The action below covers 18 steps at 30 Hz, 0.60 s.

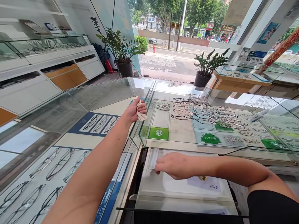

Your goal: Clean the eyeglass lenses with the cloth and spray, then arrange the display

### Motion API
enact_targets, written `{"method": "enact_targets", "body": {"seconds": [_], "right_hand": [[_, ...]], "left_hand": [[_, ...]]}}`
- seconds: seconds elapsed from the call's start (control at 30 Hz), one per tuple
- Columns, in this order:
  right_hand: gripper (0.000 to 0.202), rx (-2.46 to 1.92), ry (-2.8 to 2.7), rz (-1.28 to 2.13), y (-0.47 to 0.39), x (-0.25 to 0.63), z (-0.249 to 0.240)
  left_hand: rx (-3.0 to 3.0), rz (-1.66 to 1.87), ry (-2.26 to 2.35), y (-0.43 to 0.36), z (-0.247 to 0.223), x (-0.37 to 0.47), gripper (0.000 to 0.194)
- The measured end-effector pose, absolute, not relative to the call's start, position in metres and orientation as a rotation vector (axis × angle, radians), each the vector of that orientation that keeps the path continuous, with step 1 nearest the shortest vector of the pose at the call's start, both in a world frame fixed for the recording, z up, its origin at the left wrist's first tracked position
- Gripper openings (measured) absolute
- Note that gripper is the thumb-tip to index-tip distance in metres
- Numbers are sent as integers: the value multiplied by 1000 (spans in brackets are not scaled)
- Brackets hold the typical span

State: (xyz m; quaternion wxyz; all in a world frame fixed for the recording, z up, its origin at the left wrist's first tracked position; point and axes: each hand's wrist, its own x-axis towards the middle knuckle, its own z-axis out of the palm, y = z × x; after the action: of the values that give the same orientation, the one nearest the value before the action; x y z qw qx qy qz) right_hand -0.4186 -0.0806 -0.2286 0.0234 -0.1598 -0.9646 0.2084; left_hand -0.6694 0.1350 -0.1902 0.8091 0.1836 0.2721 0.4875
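My left hand (137, 109) is closed around a crumpled pale cloth (142, 116), which sticks out above and below the fingers. It is at the glass corner where two display cases meet. My right hand (171, 165) is lower and nearer, fingers curled down over a white panel (149, 183) behind the right-hand case. A whitish translucent strip (153, 159) shows beside its fingertips. Whether the fingers grip that strip is hidden. Under the left case's glass lie several eyeglasses (62, 160) in rows on printed boards.
Many spectacle frames (205, 113) are spread over the right-hand case, with a white tube-like object (258, 115) near them. Green cards (158, 133) are inside it. Glass edges run between both cases. Potted plants (123, 67) stand beyond, near the shop window.
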Motion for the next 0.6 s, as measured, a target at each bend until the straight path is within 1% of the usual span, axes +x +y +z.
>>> {"method": "enact_targets", "body": {"seconds": [0.07, 0.1, 0.17, 0.23, 0.3, 0.43, 0.53, 0.6], "right_hand": [[34, -676, -3006, 780, -71, -418, -268], [28, -797, -2967, 836, -59, -416, -284], [16, -995, -2853, 827, -28, -411, -305], [6, -1317, -2592, 786, 10, -405, -317], [6, -1479, -2450, 683, 50, -399, -321], [14, -1596, -2280, 421, 124, -388, -327], [18, -1586, -2227, 260, 170, -383, -334], [18, -1501, -2279, 194, 197, -382, -339]], "left_hand": [[387, 1044, 579, 134, -190, -669, 53], [382, 1046, 578, 134, -190, -669, 52], [363, 1048, 579, 133, -189, -669, 50], [340, 1046, 577, 132, -189, -669, 48], [321, 1045, 577, 131, -188, -669, 49], [311, 1047, 580, 128, -187, -669, 52], [309, 1048, 583, 126, -187, -670, 53], [303, 1046, 580, 126, -189, -671, 52]]}}
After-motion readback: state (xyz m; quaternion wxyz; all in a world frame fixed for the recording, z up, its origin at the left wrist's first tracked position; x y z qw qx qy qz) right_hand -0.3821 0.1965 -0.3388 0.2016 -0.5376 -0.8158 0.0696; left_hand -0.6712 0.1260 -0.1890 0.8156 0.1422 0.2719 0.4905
